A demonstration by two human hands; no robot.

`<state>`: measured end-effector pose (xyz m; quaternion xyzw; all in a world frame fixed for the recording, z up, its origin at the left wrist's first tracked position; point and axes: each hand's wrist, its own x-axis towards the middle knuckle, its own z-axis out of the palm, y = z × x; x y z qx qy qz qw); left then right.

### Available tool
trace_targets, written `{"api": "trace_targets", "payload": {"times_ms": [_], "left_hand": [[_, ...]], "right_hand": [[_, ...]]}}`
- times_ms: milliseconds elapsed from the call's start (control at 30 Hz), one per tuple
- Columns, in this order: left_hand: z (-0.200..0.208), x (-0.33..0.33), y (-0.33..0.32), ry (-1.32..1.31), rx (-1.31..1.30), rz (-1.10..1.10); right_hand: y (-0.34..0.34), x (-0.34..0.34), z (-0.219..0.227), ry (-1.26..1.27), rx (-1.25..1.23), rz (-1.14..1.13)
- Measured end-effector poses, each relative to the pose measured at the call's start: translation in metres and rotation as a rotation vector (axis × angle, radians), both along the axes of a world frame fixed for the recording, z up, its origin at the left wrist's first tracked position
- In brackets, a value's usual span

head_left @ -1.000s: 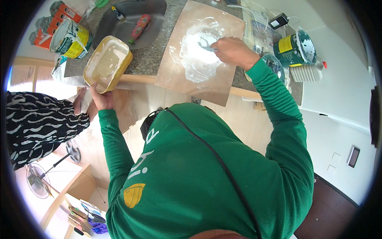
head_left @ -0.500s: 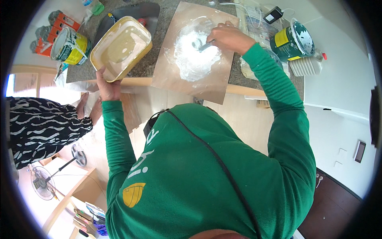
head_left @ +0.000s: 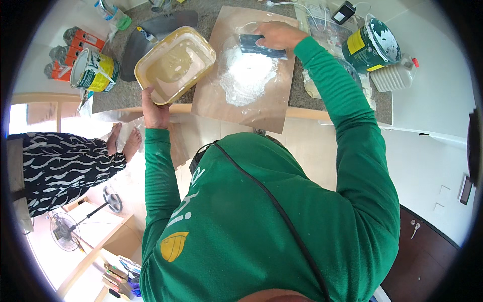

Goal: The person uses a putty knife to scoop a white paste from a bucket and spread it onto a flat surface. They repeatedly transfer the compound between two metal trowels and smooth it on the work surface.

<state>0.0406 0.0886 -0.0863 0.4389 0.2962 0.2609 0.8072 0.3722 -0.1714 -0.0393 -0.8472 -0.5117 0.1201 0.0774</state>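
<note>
My left hand (head_left: 155, 110) grips the near left corner of a yellow plastic tub (head_left: 149, 65), its thumb over the rim. The tub is tilted, with a little whitish residue inside. In my right hand (head_left: 279, 36) is a wide scraper (head_left: 250, 46); its dark flat blade, smeared white along the edge, lies over the far part of a white powdery heap (head_left: 249, 75). I cannot tell whether the blade touches the heap. Under the heap is a brown board (head_left: 211, 98), which juts past the counter's front edge.
A paint bucket (head_left: 103, 73) stands left on the granite counter (head_left: 121, 100), beside the sink (head_left: 132, 60) with a brush (head_left: 146, 34). At right are another bucket (head_left: 356, 45), a plastic jug (head_left: 392, 76) and a black adapter (head_left: 344, 12). Another person's patterned clothing (head_left: 70, 166) shows at left.
My right hand has moved slightly away from me, and the scraper has turned so its broad blade shows. The tub in my left hand has shifted to the right, closer to the board.
</note>
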Motion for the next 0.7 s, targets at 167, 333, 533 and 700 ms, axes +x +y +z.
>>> {"api": "trace_targets", "payload": {"times_ms": [167, 333, 533, 700], "left_hand": [[-0.001, 0.003, -0.007, 0.005, 0.011, -0.035], [0.003, 0.014, -0.016, 0.001, 0.013, -0.049], [0.012, 0.032, -0.026, -0.010, 0.049, -0.061], [0.011, 0.047, -0.024, -0.010, 0.090, -0.060]], "right_hand": [[-0.024, 0.002, 0.018, 0.178, 0.003, -0.030], [-0.070, -0.013, 0.024, 0.344, 0.186, -0.222], [-0.110, -0.045, -0.004, 0.634, 0.400, -0.445], [-0.126, -0.062, -0.015, 0.758, 0.477, -0.515]]}}
